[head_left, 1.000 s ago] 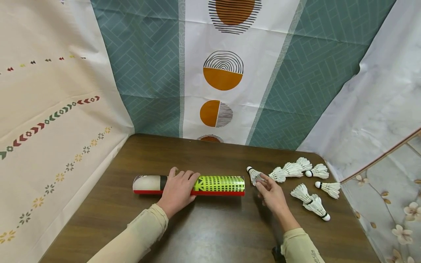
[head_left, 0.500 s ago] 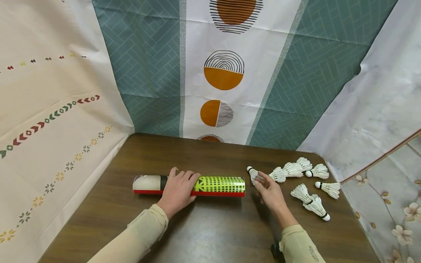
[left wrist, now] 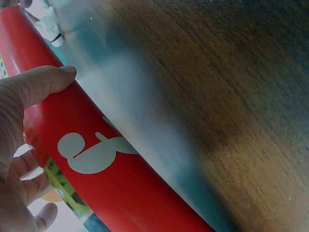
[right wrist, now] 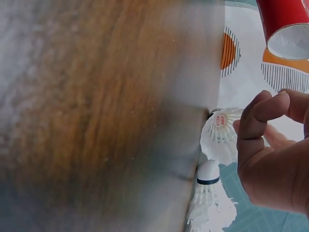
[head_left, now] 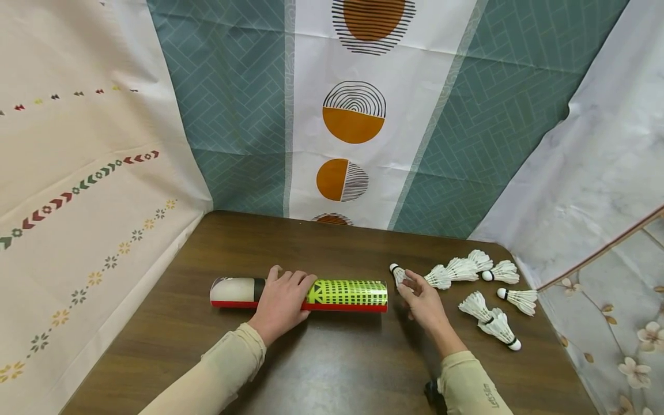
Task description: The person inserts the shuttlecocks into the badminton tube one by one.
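Observation:
A shuttlecock tube (head_left: 347, 293), yellow-green and red, lies sideways on the table. My left hand (head_left: 282, 297) grips it around the middle; in the left wrist view the thumb (left wrist: 48, 83) presses its red side. One open end of the tube (right wrist: 288, 42) faces my right hand in the right wrist view. My right hand (head_left: 426, 302) hovers just right of that end, fingers loosely bent with nothing between them. Its fingertips overlap the feathers of a lone white shuttlecock (head_left: 396, 273), whose black-banded cork points away to the back left.
To the right, several shuttlecocks lie nested in a row (head_left: 459, 269). Beside them are two single shuttlecocks (head_left: 502, 271) (head_left: 520, 300), and a nested pair (head_left: 490, 321) lies nearer. Patterned cloths (head_left: 238, 115) hang behind and beside the brown table (head_left: 332, 369).
My right hand has shifted slightly left and away from me, covering more of the lone shuttlecock's feathers. The left hand and the tube stay in place.

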`<act>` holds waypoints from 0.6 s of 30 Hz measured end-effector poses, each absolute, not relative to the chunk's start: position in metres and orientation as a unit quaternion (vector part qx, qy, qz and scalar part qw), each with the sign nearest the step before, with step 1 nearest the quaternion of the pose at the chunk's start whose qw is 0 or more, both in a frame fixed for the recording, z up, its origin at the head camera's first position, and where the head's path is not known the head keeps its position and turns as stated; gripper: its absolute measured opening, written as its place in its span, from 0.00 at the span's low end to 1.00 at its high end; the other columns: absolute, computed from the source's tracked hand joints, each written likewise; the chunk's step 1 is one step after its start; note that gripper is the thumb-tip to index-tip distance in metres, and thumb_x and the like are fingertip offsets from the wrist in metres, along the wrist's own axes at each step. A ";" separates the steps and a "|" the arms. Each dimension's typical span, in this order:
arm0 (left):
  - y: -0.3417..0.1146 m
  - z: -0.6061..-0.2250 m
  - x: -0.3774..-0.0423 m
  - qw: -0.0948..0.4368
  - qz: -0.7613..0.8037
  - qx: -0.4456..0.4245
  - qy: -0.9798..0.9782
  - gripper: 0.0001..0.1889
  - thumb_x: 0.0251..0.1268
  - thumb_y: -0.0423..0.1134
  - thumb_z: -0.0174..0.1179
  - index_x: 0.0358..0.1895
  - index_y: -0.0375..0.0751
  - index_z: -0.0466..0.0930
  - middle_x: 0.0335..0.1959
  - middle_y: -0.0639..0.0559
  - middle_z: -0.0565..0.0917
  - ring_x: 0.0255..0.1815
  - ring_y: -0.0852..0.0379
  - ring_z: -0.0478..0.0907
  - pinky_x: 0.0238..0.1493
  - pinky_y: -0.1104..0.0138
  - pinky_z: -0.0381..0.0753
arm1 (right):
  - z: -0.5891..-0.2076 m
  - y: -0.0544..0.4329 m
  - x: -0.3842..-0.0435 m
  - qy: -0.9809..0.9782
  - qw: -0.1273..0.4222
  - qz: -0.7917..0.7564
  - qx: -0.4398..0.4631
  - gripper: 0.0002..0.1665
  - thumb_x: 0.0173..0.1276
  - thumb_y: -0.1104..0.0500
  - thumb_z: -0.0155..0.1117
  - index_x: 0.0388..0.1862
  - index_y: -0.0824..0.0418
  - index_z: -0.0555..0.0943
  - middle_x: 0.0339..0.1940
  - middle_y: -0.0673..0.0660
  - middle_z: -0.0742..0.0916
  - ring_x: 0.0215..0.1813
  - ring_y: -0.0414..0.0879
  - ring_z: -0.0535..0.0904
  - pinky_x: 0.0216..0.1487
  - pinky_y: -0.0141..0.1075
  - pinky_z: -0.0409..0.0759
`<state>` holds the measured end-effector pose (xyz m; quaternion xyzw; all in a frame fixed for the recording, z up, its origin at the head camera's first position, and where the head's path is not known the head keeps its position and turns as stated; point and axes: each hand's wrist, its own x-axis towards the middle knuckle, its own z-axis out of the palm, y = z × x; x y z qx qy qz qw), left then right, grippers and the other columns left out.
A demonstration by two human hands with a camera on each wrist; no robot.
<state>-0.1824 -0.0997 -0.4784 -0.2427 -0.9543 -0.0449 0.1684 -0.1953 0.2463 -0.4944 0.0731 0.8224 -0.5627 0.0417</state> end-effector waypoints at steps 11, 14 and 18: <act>-0.098 -0.480 -0.183 0.169 -0.042 -0.243 -0.954 0.40 0.46 0.53 0.86 0.64 0.49 0.80 0.56 0.48 0.89 0.52 0.47 0.88 0.71 0.40 0.69 | -0.495 0.246 -0.200 0.830 0.038 -0.551 0.072 0.36 0.83 0.56 0.60 0.85 0.61 0.63 0.79 0.68 0.76 0.41 0.53 0.82 0.27 0.35 0.76; -0.098 -0.480 -0.183 0.169 -0.042 -0.243 -0.954 0.40 0.46 0.53 0.86 0.64 0.49 0.80 0.56 0.48 0.89 0.52 0.47 0.88 0.70 0.41 0.69 | -0.495 0.245 -0.201 0.832 0.041 -0.549 0.071 0.36 0.84 0.57 0.58 0.85 0.62 0.62 0.80 0.69 0.74 0.41 0.54 0.82 0.27 0.35 0.77; -0.098 -0.479 -0.183 0.173 -0.038 -0.244 -0.953 0.39 0.47 0.53 0.86 0.64 0.49 0.80 0.56 0.48 0.89 0.52 0.48 0.88 0.70 0.41 0.69 | -0.495 0.245 -0.203 0.830 0.041 -0.552 0.070 0.36 0.84 0.56 0.58 0.85 0.62 0.62 0.79 0.69 0.75 0.41 0.54 0.82 0.27 0.35 0.76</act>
